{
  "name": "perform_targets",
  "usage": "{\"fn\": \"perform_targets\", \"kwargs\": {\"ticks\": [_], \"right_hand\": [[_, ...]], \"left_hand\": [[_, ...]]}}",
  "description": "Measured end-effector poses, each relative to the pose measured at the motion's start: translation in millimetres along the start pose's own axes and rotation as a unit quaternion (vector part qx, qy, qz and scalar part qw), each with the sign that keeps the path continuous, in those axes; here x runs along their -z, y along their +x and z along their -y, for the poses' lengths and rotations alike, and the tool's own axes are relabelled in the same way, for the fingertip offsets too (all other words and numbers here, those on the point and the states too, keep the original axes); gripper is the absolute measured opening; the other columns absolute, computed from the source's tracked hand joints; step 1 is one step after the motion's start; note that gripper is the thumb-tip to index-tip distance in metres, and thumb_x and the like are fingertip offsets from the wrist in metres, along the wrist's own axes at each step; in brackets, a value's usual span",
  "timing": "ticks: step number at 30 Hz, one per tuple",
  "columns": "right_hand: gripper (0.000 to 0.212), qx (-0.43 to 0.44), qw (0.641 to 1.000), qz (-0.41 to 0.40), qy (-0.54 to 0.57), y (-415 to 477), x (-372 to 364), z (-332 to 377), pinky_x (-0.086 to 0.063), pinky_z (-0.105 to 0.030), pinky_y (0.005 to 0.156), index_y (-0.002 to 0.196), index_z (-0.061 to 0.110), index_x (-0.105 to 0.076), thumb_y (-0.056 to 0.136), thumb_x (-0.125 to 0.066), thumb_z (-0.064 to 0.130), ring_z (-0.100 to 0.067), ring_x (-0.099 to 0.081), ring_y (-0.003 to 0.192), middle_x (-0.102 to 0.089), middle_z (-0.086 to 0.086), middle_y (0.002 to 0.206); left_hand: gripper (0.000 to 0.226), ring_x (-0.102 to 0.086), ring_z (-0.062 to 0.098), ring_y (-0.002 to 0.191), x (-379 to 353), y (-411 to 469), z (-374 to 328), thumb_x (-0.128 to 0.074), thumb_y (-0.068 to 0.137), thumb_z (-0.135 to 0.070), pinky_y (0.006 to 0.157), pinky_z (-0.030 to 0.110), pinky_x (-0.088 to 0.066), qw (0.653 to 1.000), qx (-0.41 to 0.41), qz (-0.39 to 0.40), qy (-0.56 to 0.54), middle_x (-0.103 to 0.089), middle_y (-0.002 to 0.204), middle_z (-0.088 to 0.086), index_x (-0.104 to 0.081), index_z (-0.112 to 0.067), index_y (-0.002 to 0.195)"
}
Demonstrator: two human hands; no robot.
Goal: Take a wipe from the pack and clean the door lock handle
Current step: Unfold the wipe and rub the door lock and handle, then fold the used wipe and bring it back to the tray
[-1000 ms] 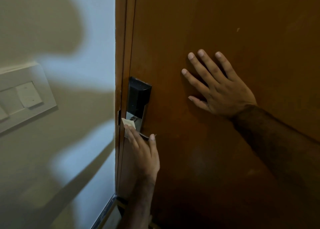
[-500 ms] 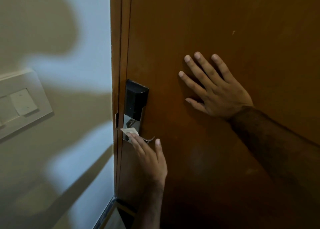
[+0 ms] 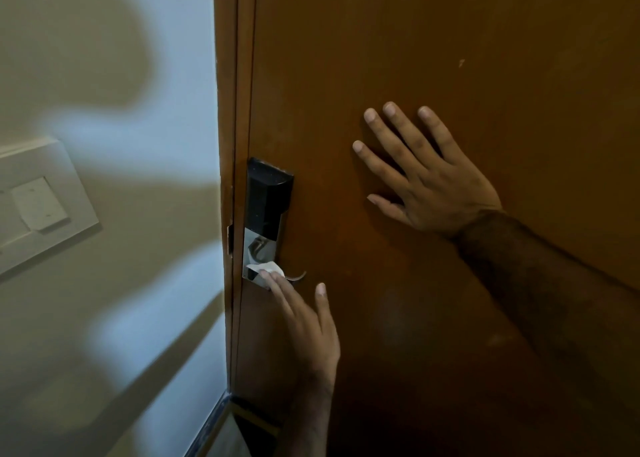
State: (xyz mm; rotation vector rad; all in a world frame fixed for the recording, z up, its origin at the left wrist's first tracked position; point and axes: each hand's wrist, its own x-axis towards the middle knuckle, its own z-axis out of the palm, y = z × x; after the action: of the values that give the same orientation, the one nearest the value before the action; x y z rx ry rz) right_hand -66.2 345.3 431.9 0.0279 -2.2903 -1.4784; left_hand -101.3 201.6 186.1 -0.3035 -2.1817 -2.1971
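A door lock [image 3: 266,207] with a black upper panel and a shiny metal lower plate sits near the left edge of the brown door [image 3: 415,58]. Its metal handle [image 3: 298,276] shows only as a curved tip; the rest is hidden behind my fingers. My left hand [image 3: 304,318] presses a small white wipe [image 3: 265,269] with its fingertips against the bottom of the metal plate, thumb held apart. My right hand [image 3: 426,179] lies flat on the door to the right of the lock, fingers spread. No wipe pack is in view.
A cream wall with my shadow on it fills the left side. A white switch plate [image 3: 38,207] is mounted on it at mid height. The door's edge and latch [image 3: 229,238] meet the wall.
My left hand has slid the wipe down the metal plate, from beside the keyhole area to its bottom edge. My right hand has stayed flat on the door.
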Motion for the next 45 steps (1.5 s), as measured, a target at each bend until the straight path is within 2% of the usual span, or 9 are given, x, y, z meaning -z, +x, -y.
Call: {"fn": "perform_targets", "kwargs": {"ticks": [3, 7, 16, 22, 26, 28, 33, 38, 45], "right_hand": [[0.081, -0.003, 1.000, 0.000, -0.007, -0.4, 0.4, 0.2, -0.018, -0.060, 0.131, 0.172, 0.011, -0.009, 0.109, -0.027, 0.060, -0.043, -0.014, 0.163, -0.009, -0.025, 0.177], [0.080, -0.004, 1.000, 0.003, -0.005, 0.1, 1.0, 0.4, -0.020, -0.060, 0.131, 0.172, 0.011, -0.009, 0.110, -0.025, 0.059, -0.042, -0.014, 0.164, -0.010, -0.024, 0.177], [0.081, -0.001, 1.000, 0.017, -0.011, -0.3, 0.6, 1.5, -0.018, -0.059, 0.130, 0.172, 0.011, -0.008, 0.110, -0.023, 0.061, -0.043, -0.016, 0.163, -0.011, -0.025, 0.177], [0.079, -0.010, 0.997, 0.073, 0.028, -1.3, 11.0, -0.4, -0.012, -0.057, 0.132, 0.172, 0.013, -0.006, 0.111, -0.024, 0.059, -0.041, -0.010, 0.165, -0.006, -0.023, 0.178], [0.072, -0.091, 0.972, 0.117, 0.184, -7.5, 33.0, 41.0, -0.017, -0.056, 0.132, 0.167, 0.011, -0.033, 0.108, -0.044, 0.050, -0.035, -0.013, 0.165, -0.014, -0.019, 0.178], [0.069, -0.172, 0.901, 0.159, 0.365, -17.6, 58.4, 83.5, -0.024, -0.052, 0.131, 0.161, 0.017, -0.046, 0.106, -0.044, 0.057, -0.028, -0.015, 0.165, -0.018, -0.011, 0.178], [0.064, -0.411, 0.464, 0.268, 0.738, -30.9, 116.8, 160.4, -0.057, -0.033, 0.104, 0.149, 0.022, -0.062, 0.093, -0.078, 0.048, -0.011, -0.067, 0.122, -0.068, 0.003, 0.144], [0.013, -0.473, 0.324, 0.230, 0.787, -42.7, 136.9, 170.0, -0.066, -0.028, 0.077, 0.110, 0.013, -0.081, 0.099, -0.075, 0.017, -0.008, -0.080, 0.088, -0.083, 0.000, 0.103], [0.019, -0.502, 0.200, 0.183, 0.821, -66.6, 161.5, 163.0, -0.065, -0.029, 0.078, 0.103, 0.014, -0.083, 0.099, -0.068, 0.003, -0.013, -0.078, 0.090, -0.083, -0.003, 0.101]], "left_hand": [[0.075, -0.026, 0.007, 0.157, 4.7, -7.8, -1.7, -0.063, 0.100, -0.029, 0.122, 0.021, -0.031, 0.989, 0.046, -0.006, -0.139, -0.027, 0.173, 0.003, -0.024, -0.026, 0.165], [0.045, -0.070, 0.010, 0.120, 16.7, 17.5, -13.3, -0.068, 0.098, -0.009, 0.093, 0.020, -0.057, 0.911, 0.221, -0.112, -0.331, -0.074, 0.121, -0.007, -0.057, -0.012, 0.142], [0.022, -0.066, 0.012, 0.099, 61.9, 14.2, -17.4, -0.062, 0.099, 0.002, 0.110, 0.039, -0.049, 0.840, 0.373, -0.081, -0.386, -0.068, 0.104, -0.001, -0.066, -0.019, 0.096], [0.019, -0.068, 0.020, 0.106, 100.9, 0.1, -9.1, -0.068, 0.097, -0.006, 0.100, 0.044, -0.055, 0.874, 0.381, 0.058, -0.296, -0.071, 0.114, 0.006, -0.068, -0.018, 0.112], [0.032, -0.072, 0.027, 0.113, 120.3, 4.8, -18.8, -0.070, 0.096, -0.007, 0.086, 0.038, -0.060, 0.879, 0.361, 0.157, -0.268, -0.075, 0.120, 0.011, -0.067, -0.010, 0.128], [0.030, -0.074, 0.026, 0.113, 131.1, 10.7, -29.2, -0.069, 0.096, -0.009, 0.080, 0.034, -0.064, 0.881, 0.342, 0.197, -0.261, -0.077, 0.120, 0.009, -0.069, -0.014, 0.126], [0.028, -0.078, 0.028, 0.109, 152.9, 23.9, -57.0, -0.068, 0.098, -0.007, 0.085, 0.037, -0.064, 0.891, 0.287, 0.265, -0.232, -0.080, 0.119, 0.010, -0.072, -0.010, 0.125], [0.027, -0.076, 0.034, 0.112, 165.9, 23.1, -70.7, -0.073, 0.094, -0.004, 0.094, 0.050, -0.062, 0.906, 0.251, 0.278, -0.196, -0.080, 0.118, 0.014, -0.074, -0.005, 0.121], [0.026, -0.077, 0.024, 0.110, 185.2, 13.1, -75.3, -0.068, 0.096, -0.002, 0.090, 0.041, -0.064, 0.915, 0.123, 0.377, -0.072, -0.082, 0.111, 0.006, -0.086, -0.022, 0.099]]}}
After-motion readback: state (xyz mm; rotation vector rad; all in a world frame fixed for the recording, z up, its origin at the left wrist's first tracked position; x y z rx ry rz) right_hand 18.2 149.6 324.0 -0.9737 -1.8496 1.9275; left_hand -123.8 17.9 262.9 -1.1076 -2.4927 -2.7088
